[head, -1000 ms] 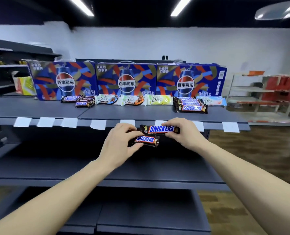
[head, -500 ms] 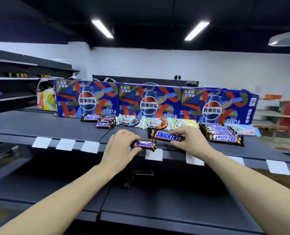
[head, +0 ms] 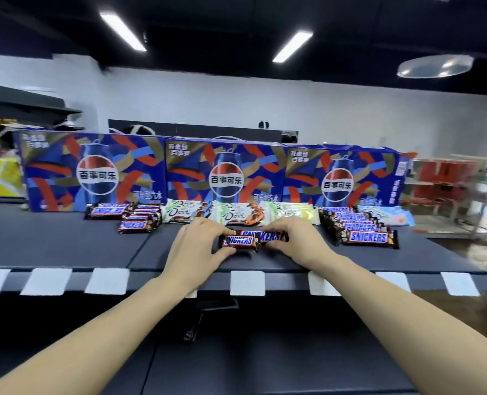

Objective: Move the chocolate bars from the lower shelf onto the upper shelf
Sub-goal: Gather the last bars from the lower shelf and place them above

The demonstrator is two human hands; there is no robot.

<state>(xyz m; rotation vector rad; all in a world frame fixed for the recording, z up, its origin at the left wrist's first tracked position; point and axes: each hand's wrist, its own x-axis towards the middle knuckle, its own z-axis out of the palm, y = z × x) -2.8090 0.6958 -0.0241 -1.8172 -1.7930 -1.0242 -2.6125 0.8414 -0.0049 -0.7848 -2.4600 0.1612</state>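
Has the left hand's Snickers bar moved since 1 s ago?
Yes. The Snickers bar in the left hand went from below the upper shelf edge to above its surface.

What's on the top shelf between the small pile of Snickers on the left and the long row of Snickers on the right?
In the head view, three Dove bars lie in a row between them.

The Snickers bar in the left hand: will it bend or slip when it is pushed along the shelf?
The Snickers bar looks straight in the left hand, so probably stiff. Its wrapper is glossy, so it likely slides easily on the smooth upper shelf. Flat shape: unlikely to roll.
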